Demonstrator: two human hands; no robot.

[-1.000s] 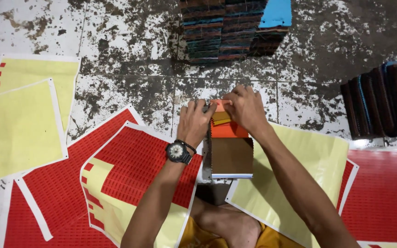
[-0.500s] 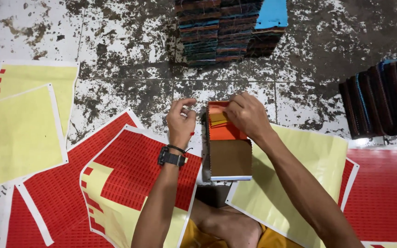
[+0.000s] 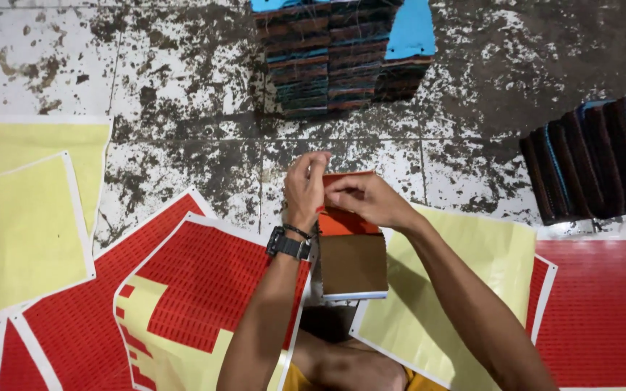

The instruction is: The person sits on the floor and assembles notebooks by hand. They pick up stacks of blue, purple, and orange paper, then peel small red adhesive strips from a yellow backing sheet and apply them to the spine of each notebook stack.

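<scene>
A small fabric swatch booklet (image 3: 351,257) lies in front of me, with an orange swatch above a brown one and a white lower edge. My left hand (image 3: 306,190), with a black watch on its wrist, pinches the booklet's top left corner. My right hand (image 3: 366,197) meets it there, fingers closed on the top edge of the orange swatch. What the fingertips hold between them is too small to make out.
Red sticker sheets (image 3: 211,282) and bare yellow backing sheets (image 3: 19,232) lie on the stained tile floor on both sides. A stack of swatch booklets (image 3: 342,54) stands ahead. Another row of dark booklets (image 3: 592,163) sits at the right.
My left hand went left, off the booklet, then came back. Both hands now meet at the booklet's top left, pinched together.
</scene>
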